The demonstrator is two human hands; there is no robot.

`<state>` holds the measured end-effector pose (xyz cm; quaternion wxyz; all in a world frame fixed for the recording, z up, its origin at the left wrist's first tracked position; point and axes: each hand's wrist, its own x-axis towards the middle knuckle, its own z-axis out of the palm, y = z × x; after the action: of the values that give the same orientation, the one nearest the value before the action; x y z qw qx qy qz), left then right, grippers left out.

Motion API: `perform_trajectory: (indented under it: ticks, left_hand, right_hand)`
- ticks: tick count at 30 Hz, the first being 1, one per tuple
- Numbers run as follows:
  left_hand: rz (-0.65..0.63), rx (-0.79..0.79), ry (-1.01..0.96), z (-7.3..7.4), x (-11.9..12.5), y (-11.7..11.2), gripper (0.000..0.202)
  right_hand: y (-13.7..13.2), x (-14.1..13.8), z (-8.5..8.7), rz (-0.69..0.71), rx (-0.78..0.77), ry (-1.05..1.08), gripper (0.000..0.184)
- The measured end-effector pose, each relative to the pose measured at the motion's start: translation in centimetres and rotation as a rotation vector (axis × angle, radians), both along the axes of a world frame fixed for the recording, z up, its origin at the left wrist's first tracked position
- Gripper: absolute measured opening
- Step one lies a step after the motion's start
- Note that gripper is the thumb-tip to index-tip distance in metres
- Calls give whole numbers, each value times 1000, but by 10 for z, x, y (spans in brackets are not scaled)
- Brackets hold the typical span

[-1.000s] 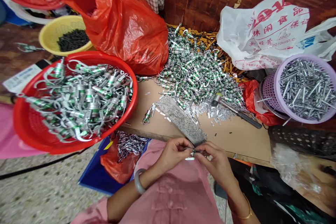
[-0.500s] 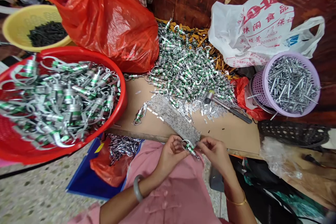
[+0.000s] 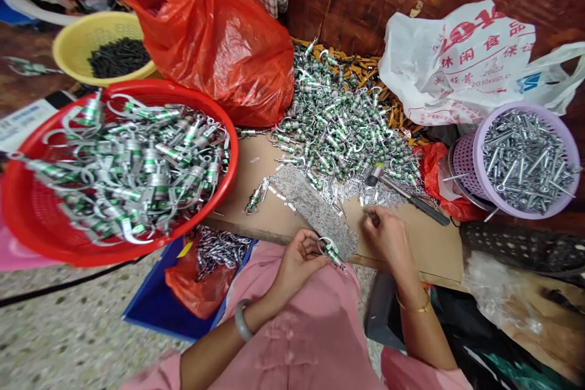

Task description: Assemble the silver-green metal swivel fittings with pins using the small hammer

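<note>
Between the thumb and fingers of my left hand (image 3: pixel 299 259) is a silver-and-green metal fitting with a curved wire hook (image 3: pixel 332 250). It sits at the near end of a flat, pitted metal bar (image 3: pixel 315 210). My right hand (image 3: pixel 388 234) is over the board to the right of the bar, its fingertips pinched together; what they hold, if anything, is too small to make out. Just beyond that hand lie small perforated metal strips (image 3: pixel 386 196) and a hammer (image 3: pixel 409 196). A large heap of similar fittings (image 3: pixel 342 122) fills the back of the board.
A red basket (image 3: pixel 233 161) full of fittings stands at left, with a yellow basket (image 3: pixel 68 55) behind. To the right is a purple basket (image 3: pixel 466 161) of metal pins, tilted beside a white plastic bag (image 3: pixel 457 67). A red bag (image 3: pixel 228 49) stands at the back.
My right hand has moved away from the fitting, up and right towards the small strips. My left hand keeps its hold near the bar's end. The camera view has shifted slightly.
</note>
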<state>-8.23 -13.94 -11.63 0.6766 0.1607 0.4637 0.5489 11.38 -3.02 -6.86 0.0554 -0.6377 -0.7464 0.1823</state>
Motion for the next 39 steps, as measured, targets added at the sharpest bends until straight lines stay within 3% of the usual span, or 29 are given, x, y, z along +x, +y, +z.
perform_trajectory:
  ticks: [4, 6, 11, 16, 18, 22, 23, 26, 29, 33, 37, 39]
  left_hand:
    - [-19, -12, 17, 2, -1, 1, 48]
    - [-26, -16, 31, 4, -2, 2, 47]
    - [-22, -4, 51, 8, -1, 2, 45]
    - [19, -8, 43, 9, -2, 3, 47]
    - [28, -6, 53, 7, -3, 4, 48]
    - [14, -1, 58, 5, -7, 6, 48]
    - [13, 0, 60, 5, -8, 6, 47]
    - [15, -1, 68, 6, -8, 7, 47]
    - [15, 0, 63, 6, -7, 7, 46]
    - [21, -2, 43, 8, -7, 8, 48]
    - [14, -19, 44, 11, -9, 9, 48]
    - [10, -19, 46, 11, -9, 9, 47]
  right_hand:
    - [-29, -11, 15, 77, -165, 418, 16]
    - [-42, -23, 21, 153, -242, 498, 15]
    - [-56, -45, 18, 171, -128, 417, 16]
    - [-58, -37, 11, 116, -131, 393, 12]
    - [-47, -27, 10, 109, -102, 392, 16]
    - [10, 3, 7, 0, 310, 79, 29]
    - [28, 11, 5, -21, 346, 10, 30]
    - [74, 28, -3, 1, 347, -87, 29]
    - [91, 34, -9, 55, 331, -126, 26]
    - [65, 31, 0, 135, 298, -55, 24]
    - [-1, 22, 19, 337, 165, 236, 32]
    - [-36, 16, 20, 307, 296, 303, 35]
